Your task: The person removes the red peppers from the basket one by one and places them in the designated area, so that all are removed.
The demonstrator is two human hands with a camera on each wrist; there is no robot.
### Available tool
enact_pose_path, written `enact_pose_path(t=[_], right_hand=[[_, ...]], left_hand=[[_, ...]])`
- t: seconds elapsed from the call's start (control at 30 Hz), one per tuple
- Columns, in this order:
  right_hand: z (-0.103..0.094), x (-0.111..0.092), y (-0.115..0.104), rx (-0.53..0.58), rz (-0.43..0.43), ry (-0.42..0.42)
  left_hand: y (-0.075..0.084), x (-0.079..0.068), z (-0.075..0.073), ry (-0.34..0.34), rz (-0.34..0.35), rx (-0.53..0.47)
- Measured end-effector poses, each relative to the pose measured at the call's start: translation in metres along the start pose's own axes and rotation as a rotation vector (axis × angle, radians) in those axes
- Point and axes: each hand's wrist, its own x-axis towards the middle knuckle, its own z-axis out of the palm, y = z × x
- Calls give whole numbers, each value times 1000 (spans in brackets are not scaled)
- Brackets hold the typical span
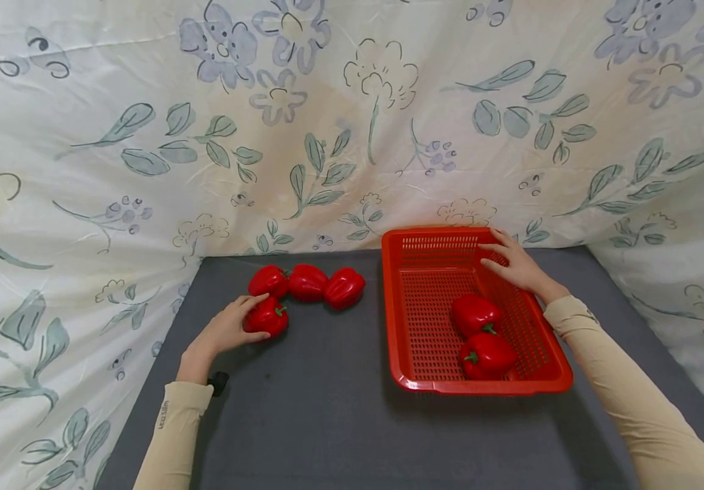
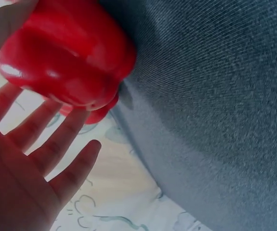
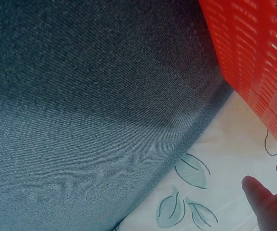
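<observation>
On the left, my left hand (image 1: pixel 229 330) spans a red bell pepper (image 1: pixel 268 318), thumb on the near side and fingers on the far side. In the left wrist view the same bell pepper (image 2: pixel 75 53) sits between thumb and fingers and covers some fingertips; the little finger is free of it. My right hand (image 1: pixel 520 269) reaches over the right rim of a red plastic basket (image 1: pixel 392 313), fingers spread near its far right corner, holding nothing. Two red bell peppers, one farther (image 1: pixel 475 313) and one nearer (image 1: pixel 488 356), lie inside the basket.
Behind the left hand, a row of three red bell peppers comprises a left one (image 1: pixel 266 281), a middle one (image 1: pixel 307 283) and a right one (image 1: pixel 344 288). Dark grey cloth covers the table (image 1: pixel 321 408). A floral curtain (image 1: pixel 339 129) hangs along the back and sides.
</observation>
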Motion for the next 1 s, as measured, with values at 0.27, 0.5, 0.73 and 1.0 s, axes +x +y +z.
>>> enact_pose_path(t=[0.27, 0.5, 0.73, 1.0], right_hand=[[0, -1, -4, 5, 5, 7], [-1, -2, -4, 12, 3, 1], [-2, -2, -5, 11, 7, -3], [0, -1, -3, 8, 14, 4]], left_hand=[[-1, 3, 3, 43, 11, 51], [-1, 2, 3, 69, 10, 80], [0, 2, 3, 63, 7, 67], [1, 3, 4, 45, 7, 58]])
